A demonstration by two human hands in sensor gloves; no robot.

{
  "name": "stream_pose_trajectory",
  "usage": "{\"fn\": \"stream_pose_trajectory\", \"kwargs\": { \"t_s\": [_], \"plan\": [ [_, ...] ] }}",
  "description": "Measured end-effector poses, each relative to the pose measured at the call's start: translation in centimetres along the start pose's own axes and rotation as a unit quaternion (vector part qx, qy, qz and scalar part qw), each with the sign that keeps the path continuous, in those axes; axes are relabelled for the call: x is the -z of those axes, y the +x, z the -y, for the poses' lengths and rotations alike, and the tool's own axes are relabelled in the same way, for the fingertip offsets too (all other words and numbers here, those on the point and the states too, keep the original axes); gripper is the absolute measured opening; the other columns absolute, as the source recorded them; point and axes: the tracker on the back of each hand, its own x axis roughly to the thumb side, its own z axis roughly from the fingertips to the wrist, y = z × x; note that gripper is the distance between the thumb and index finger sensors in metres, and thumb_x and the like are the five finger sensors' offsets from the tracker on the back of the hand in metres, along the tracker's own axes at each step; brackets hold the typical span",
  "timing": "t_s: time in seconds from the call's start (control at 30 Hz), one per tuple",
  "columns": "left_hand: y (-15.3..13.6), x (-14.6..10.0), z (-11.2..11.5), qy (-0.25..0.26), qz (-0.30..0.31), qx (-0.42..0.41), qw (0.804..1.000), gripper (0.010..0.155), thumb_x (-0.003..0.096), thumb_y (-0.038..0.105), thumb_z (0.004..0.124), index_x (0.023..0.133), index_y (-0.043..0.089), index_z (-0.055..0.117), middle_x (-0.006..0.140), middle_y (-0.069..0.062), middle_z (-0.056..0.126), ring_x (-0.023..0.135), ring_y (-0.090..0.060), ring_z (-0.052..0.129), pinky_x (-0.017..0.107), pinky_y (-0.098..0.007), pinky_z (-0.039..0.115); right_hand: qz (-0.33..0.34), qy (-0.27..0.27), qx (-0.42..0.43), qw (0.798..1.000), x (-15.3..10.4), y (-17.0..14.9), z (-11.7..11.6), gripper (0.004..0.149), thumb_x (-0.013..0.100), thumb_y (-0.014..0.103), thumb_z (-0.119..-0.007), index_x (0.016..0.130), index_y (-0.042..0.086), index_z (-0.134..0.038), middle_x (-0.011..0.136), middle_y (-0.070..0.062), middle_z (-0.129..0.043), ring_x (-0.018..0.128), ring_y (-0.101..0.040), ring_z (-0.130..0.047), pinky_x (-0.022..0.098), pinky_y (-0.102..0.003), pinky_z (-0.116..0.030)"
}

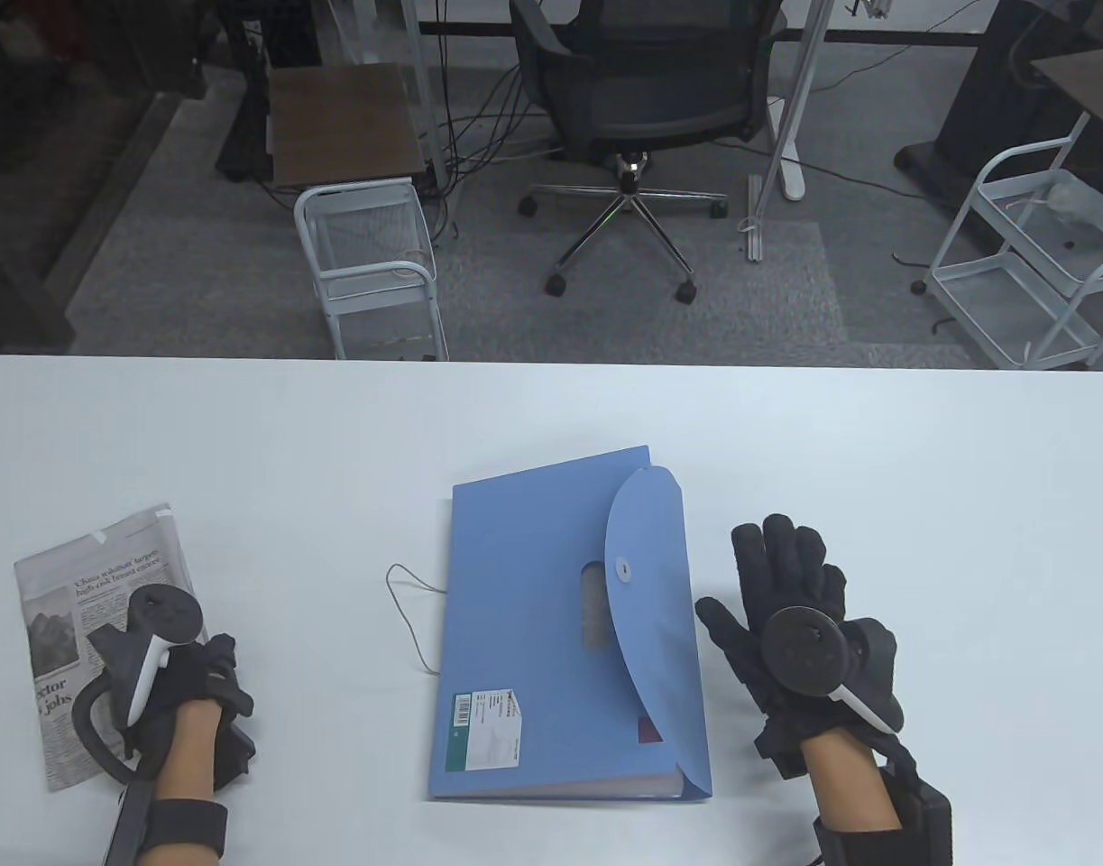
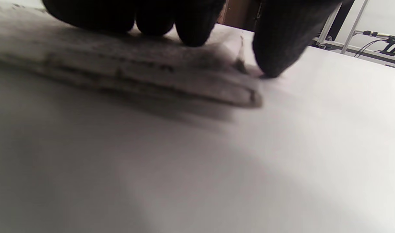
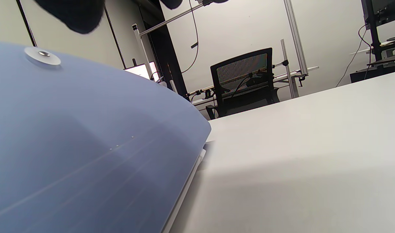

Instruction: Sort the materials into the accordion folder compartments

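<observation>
Smooth blue plastic folder (image 1: 551, 622), matt printed newspaper (image 1: 73, 586), matt white table (image 1: 335, 433), black cloth gloves.

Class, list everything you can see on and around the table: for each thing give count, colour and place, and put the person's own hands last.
accordion folder: one, blue, flap closed, lying flat at the table's centre
cord: one, thin, grey, loose on the table left of the folder
newspaper: one, folded, grey-white, at the table's left edge
table: one, white, filling the near half of the table view
office chair: one, black, on the floor beyond the table
wire carts: two, white, one beyond the table's left part, one at far right
left hand: black glove, fingertips resting on the newspaper
right hand: black glove, fingers spread, just right of the folder
</observation>
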Motion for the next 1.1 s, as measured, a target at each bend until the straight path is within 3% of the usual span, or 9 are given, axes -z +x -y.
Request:
{"fn": "stream_pose_trajectory", "kwargs": {
  "t_s": [0.3, 0.47, 0.53, 0.7, 0.83, 0.9, 0.97, 1.1],
  "plan": [
    [0.3, 0.0, -0.1, 0.034, -0.015, 0.049, 0.998, 0.045, 0.0626, 0.027, 0.072, 0.099, 0.001, 0.065, 0.116, -0.028, 0.050, 0.098, -0.056, 0.057, 0.068, -0.058, 0.064, -0.001, 0.010, -0.006, 1.000, 0.0, 0.1, -0.3, 0.079, 0.058, 0.059, -0.060, 0.115, 0.016, -0.028, 0.121, -0.028, -0.023, 0.106, -0.059, -0.026, 0.069, -0.078, -0.037],
    [0.1, 0.1, -0.1, 0.033, -0.015, 0.050, 0.998, 0.043, 0.0628, 0.026, 0.069, 0.098, 0.002, 0.065, 0.117, -0.027, 0.049, 0.098, -0.055, 0.057, 0.069, -0.057, 0.065, -0.004, 0.009, -0.005, 1.000, 0.0, 0.0, -0.4, 0.078, 0.058, 0.058, -0.060, 0.115, 0.015, -0.029, 0.121, -0.028, -0.023, 0.106, -0.059, -0.027, 0.069, -0.078, -0.037],
    [-0.2, 0.0, -0.2, 0.041, -0.016, 0.030, 0.999, 0.043, 0.0622, 0.026, 0.068, 0.097, 0.002, 0.065, 0.116, -0.028, 0.051, 0.098, -0.055, 0.058, 0.069, -0.056, 0.065, -0.004, 0.008, -0.003, 1.000, 0.0, 0.0, -0.4, 0.078, 0.058, 0.058, -0.060, 0.115, 0.015, -0.029, 0.121, -0.028, -0.024, 0.106, -0.059, -0.027, 0.069, -0.078, -0.037],
    [-0.3, -0.6, -1.5, 0.045, 0.012, -0.113, 0.992, 0.044, 0.0613, 0.025, 0.065, 0.099, 0.002, 0.063, 0.115, -0.031, 0.051, 0.097, -0.057, 0.060, 0.068, -0.057, 0.066, -0.007, 0.006, 0.002, 1.000, 0.0, -0.1, -0.3, 0.078, 0.058, 0.058, -0.060, 0.115, 0.015, -0.029, 0.121, -0.028, -0.024, 0.106, -0.059, -0.027, 0.069, -0.078, -0.037],
    [0.9, -2.1, -3.6, 0.047, 0.083, -0.242, 0.966, 0.045, 0.0612, 0.024, 0.064, 0.100, 0.003, 0.062, 0.115, -0.032, 0.051, 0.096, -0.060, 0.061, 0.067, -0.057, 0.068, -0.006, 0.002, 0.008, 1.000, 0.1, -0.2, -0.1, 0.078, 0.058, 0.058, -0.060, 0.115, 0.015, -0.030, 0.121, -0.028, -0.025, 0.106, -0.059, -0.029, 0.070, -0.078, -0.038],
    [1.9, -3.1, -4.8, 0.038, 0.147, -0.318, 0.936, 0.045, 0.0610, 0.024, 0.064, 0.100, 0.003, 0.062, 0.114, -0.033, 0.052, 0.094, -0.060, 0.064, 0.066, -0.056, 0.070, -0.005, -0.002, 0.013, 1.000, 0.1, -0.2, 0.0, 0.078, 0.058, 0.058, -0.060, 0.115, 0.015, -0.030, 0.121, -0.028, -0.026, 0.105, -0.059, -0.030, 0.070, -0.078, -0.039],
    [3.2, -4.6, -5.7, 0.026, 0.199, -0.410, 0.890, 0.044, 0.0614, 0.023, 0.064, 0.101, 0.003, 0.062, 0.114, -0.034, 0.050, 0.095, -0.061, 0.062, 0.066, -0.057, 0.069, -0.004, -0.006, 0.018, 1.000, 0.0, -0.2, 0.0, 0.078, 0.058, 0.059, -0.060, 0.115, 0.015, -0.030, 0.121, -0.028, -0.026, 0.105, -0.059, -0.031, 0.069, -0.077, -0.040],
    [5.9, -7.5, -8.3, 0.014, 0.280, -0.444, 0.851, 0.044, 0.0616, 0.023, 0.064, 0.101, 0.003, 0.062, 0.114, -0.033, 0.052, 0.094, -0.060, 0.064, 0.066, -0.055, 0.071, -0.003, -0.012, 0.029, 0.999, 0.0, -0.2, 0.2, 0.078, 0.057, 0.059, -0.060, 0.115, 0.015, -0.030, 0.121, -0.028, -0.026, 0.105, -0.059, -0.031, 0.069, -0.077, -0.040]
  ]
}}
